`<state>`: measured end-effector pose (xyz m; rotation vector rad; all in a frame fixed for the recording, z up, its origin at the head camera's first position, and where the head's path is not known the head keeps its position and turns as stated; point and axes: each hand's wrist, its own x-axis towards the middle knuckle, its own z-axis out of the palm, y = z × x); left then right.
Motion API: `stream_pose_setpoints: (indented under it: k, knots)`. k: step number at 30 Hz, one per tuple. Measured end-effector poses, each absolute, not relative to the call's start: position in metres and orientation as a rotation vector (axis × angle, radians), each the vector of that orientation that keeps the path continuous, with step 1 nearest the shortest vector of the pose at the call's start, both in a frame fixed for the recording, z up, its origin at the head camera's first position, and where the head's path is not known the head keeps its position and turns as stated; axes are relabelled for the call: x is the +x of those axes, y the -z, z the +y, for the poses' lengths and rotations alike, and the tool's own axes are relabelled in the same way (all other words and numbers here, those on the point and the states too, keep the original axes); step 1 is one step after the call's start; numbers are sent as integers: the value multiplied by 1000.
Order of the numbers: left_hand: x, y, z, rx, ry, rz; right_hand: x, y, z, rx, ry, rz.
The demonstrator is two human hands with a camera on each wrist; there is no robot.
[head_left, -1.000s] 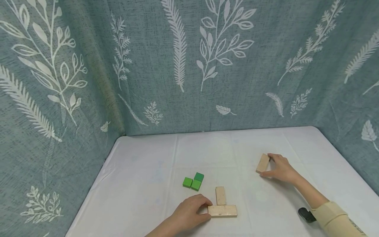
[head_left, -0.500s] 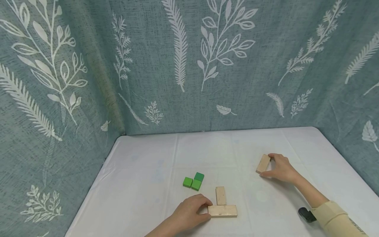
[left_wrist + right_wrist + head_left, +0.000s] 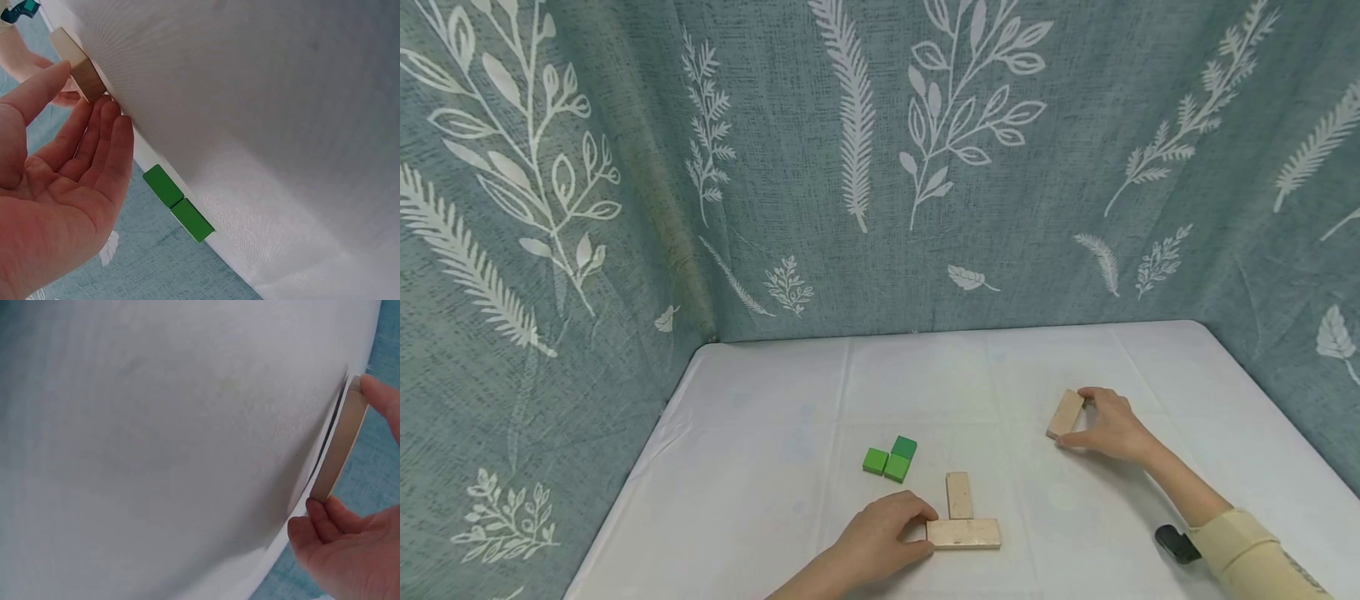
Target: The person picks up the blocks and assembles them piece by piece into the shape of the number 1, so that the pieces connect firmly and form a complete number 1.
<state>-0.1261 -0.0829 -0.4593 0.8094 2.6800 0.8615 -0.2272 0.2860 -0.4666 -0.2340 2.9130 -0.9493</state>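
Near the front of the table, a plain wooden block [image 3: 964, 534] lies crosswise. My left hand [image 3: 883, 537] grips its left end, with the thumb at the near corner and the fingertips at the far corner. A second wooden block [image 3: 958, 496] stretches away from its far side, forming an upside-down T. Further back on the right, my right hand [image 3: 1105, 429] holds another wooden block [image 3: 1065, 414] by its two ends. In the right wrist view that block [image 3: 340, 447] sits low on the cloth between thumb [image 3: 381, 400] and fingertips.
Two light green blocks [image 3: 876, 462] and a darker green one [image 3: 904, 447] form a small cluster beyond the left hand. A small black object [image 3: 1177, 544] lies by the right sleeve [image 3: 1243, 546]. Patterned curtains [image 3: 880, 167] border the white table [image 3: 760, 467].
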Motion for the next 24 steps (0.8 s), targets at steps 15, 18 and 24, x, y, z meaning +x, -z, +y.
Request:
stream_pose_setpoints:
  k: [15, 18, 24]
  knots:
    - [-126, 460, -84, 823, -863, 2679, -223, 465, 274, -258, 1004, 2931]
    - [-126, 460, -84, 820, -858, 2678, -222, 465, 271, -249, 1016, 2932]
    - [-125, 459, -84, 810, -848, 2680, -224, 466, 265, -210, 1069, 2896]
